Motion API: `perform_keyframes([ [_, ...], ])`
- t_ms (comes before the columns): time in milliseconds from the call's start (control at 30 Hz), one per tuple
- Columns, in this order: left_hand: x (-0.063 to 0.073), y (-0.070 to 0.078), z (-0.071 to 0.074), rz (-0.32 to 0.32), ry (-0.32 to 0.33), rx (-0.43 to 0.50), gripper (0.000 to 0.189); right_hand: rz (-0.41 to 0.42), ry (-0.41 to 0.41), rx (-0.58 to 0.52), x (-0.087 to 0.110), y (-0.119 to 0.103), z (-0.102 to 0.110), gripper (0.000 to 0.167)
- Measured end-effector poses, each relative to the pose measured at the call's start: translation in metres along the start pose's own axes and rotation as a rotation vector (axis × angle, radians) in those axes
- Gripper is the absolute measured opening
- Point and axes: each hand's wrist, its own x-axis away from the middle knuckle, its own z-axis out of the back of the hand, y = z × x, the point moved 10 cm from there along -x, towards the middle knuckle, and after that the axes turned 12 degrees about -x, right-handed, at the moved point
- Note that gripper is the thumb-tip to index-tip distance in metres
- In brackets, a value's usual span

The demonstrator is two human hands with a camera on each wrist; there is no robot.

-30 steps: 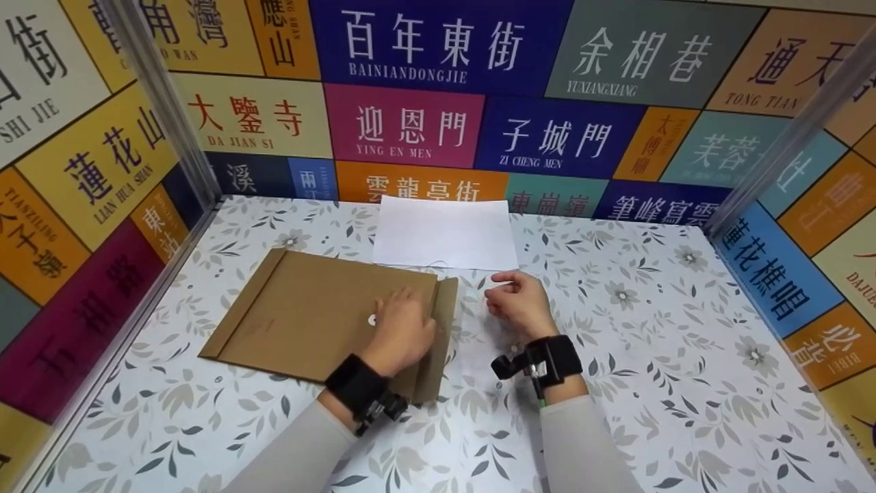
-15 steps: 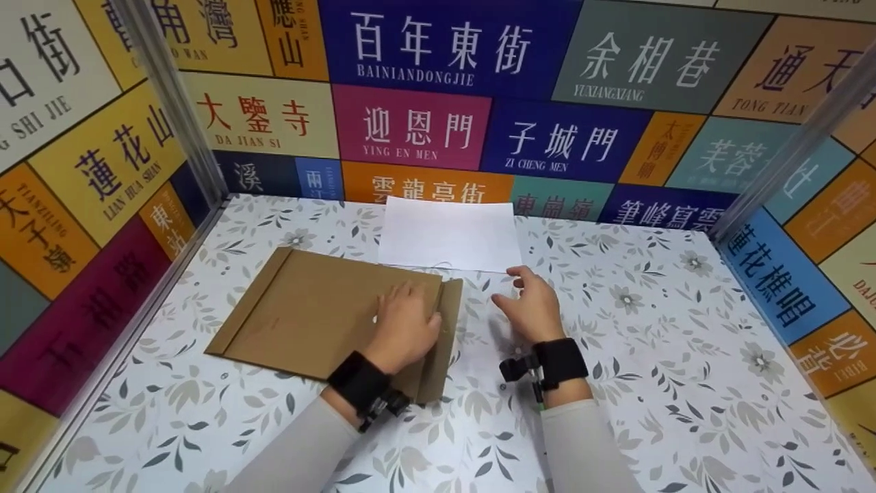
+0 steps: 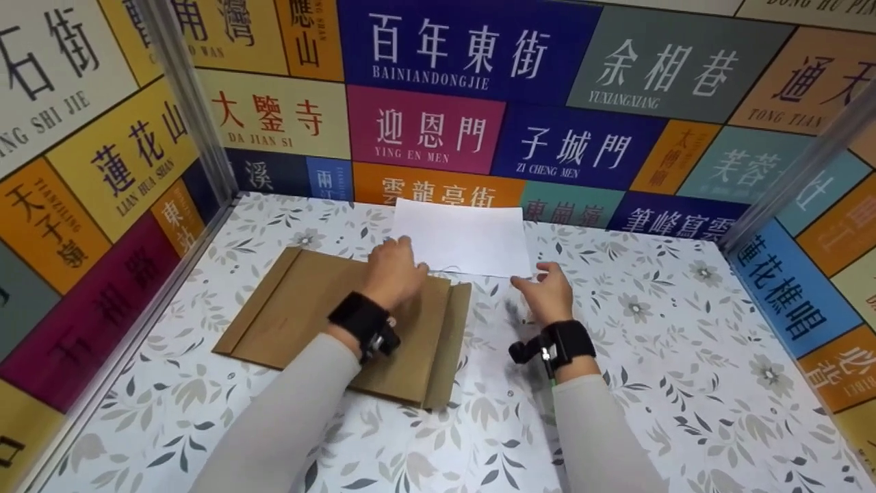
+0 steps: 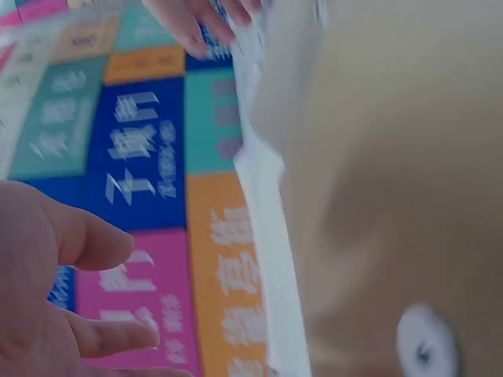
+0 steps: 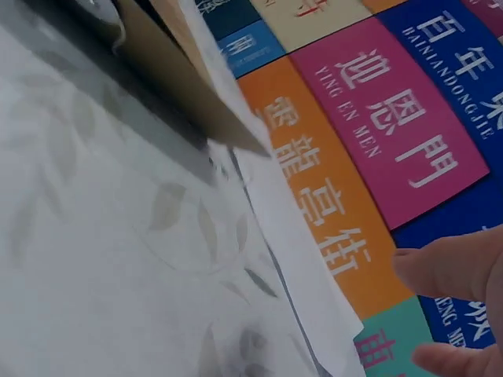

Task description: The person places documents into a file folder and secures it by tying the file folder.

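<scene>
A brown kraft document envelope [image 3: 294,315] lies on the table, its flap [image 3: 450,342] folded out on the right. The left wrist view shows a white round button [image 4: 427,342] on it. Beyond it a white sheet of paper [image 3: 465,239] lies flat. My left hand [image 3: 395,274] is over the envelope's far edge, close to the paper's near left corner, thumb and fingers apart and holding nothing. My right hand [image 3: 547,294] is at the paper's near right corner, thumb and fingers spread with nothing between them. A thin string [image 3: 452,268] curls by the paper's near edge.
The table has a white leaf-and-flower cover [image 3: 657,383]. Behind the paper rises a back wall [image 3: 438,130] of coloured sign panels, with side walls left and right. Metal posts [image 3: 198,103] stand at the corners. Each wrist wears a black camera band [image 3: 359,320].
My left hand has lifted off the envelope's button area and moved away from me toward the paper. My right hand has opened its fingers and shifted slightly right, to the paper's corner.
</scene>
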Motion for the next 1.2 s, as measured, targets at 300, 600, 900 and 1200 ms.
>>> perform_keyframes([
  [300,-0.051,-0.022,-0.026,0.154,-0.022,0.124,0.071,-0.105,-0.009,0.052,-0.037,0.002,0.000,0.083],
  [600,-0.068,-0.044,-0.063,0.314,-0.127,0.033,0.072,-0.290,-0.034,0.001,-0.045,0.021,-0.001,0.073],
  [900,-0.073,-0.043,-0.071,0.327,-0.097,0.087,0.065,-0.290,-0.078,0.096,-0.050,0.013,-0.012,0.077],
  [1200,-0.068,-0.024,-0.067,0.277,-0.104,0.255,0.067,-0.229,-0.117,0.104,-0.054,0.009,-0.019,0.037],
])
